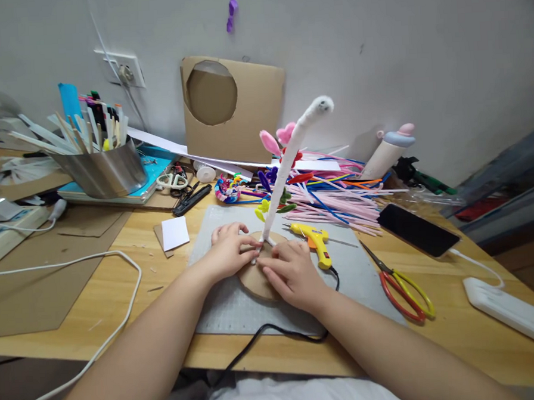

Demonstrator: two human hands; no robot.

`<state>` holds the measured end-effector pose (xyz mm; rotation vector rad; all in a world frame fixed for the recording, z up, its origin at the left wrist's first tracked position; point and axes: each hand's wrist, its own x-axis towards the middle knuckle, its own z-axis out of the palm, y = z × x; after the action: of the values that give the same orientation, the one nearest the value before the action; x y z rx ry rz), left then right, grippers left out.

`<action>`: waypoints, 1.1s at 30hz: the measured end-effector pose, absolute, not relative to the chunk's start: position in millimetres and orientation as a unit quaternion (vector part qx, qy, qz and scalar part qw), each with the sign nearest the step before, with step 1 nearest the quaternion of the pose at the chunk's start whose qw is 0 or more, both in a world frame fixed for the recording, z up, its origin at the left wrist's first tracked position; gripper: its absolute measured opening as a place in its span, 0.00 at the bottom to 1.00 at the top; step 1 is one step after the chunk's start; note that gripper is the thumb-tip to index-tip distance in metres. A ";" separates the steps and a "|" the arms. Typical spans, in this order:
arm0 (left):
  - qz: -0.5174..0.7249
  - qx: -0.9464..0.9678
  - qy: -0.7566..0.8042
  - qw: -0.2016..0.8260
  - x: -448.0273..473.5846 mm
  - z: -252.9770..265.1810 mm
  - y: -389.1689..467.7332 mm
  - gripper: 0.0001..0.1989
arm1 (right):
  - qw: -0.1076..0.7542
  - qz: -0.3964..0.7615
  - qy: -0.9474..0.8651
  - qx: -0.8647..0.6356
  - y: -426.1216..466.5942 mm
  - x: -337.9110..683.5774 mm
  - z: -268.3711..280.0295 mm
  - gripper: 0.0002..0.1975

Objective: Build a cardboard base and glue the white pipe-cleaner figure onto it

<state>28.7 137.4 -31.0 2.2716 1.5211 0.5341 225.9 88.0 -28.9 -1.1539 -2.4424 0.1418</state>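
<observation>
A white fuzzy pipe-cleaner stem (282, 175) leans up and to the right from a round cardboard disc (259, 287). Pink, red, purple, yellow and green fuzzy flowers and leaves show along it. My left hand (231, 249) has its fingers closed at the stem's foot from the left. From the right, my right hand (294, 271) presses bent fingers on the foot's spread white ends against the disc; its fingertips partly hide the contact. Just beyond the right hand, a yellow hot glue gun (316, 239) lies on the grey cutting mat (228, 309).
Red-and-yellow-handled scissors (403, 285) and a phone (418, 229) lie at the right. Behind are loose pipe cleaners (338, 199) and a cardboard sheet with a round hole (257, 105). A metal pot of sticks (107, 172) stands left. A black cord (251, 338) crosses the front edge.
</observation>
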 end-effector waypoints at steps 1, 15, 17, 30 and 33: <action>0.188 0.802 0.538 0.179 28.6 -30.6 137.4 0.08 | 0.207 0.065 -0.891 -0.398 88.9 227.0 -28.3 0.14; 0.182 0.796 0.543 0.196 28.6 -31.3 137.8 0.09 | 0.198 0.105 -0.876 -0.427 96.1 226.1 -30.4 0.11; 0.182 0.795 0.544 0.196 28.8 -31.5 137.7 0.09 | 0.209 0.111 -0.873 -0.426 96.8 225.6 -32.2 0.11; 0.163 0.791 0.555 0.198 30.8 -28.3 138.1 0.07 | 0.243 0.102 -0.850 -0.455 92.6 221.1 -37.4 0.13; 0.161 0.792 0.555 0.199 30.5 -28.2 138.2 0.08 | 0.241 0.084 -0.847 -0.467 92.2 217.6 -39.1 0.13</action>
<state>30.5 138.2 -28.2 2.2145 1.5530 0.4493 217.6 92.2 -39.1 -1.2767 -2.3152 0.2308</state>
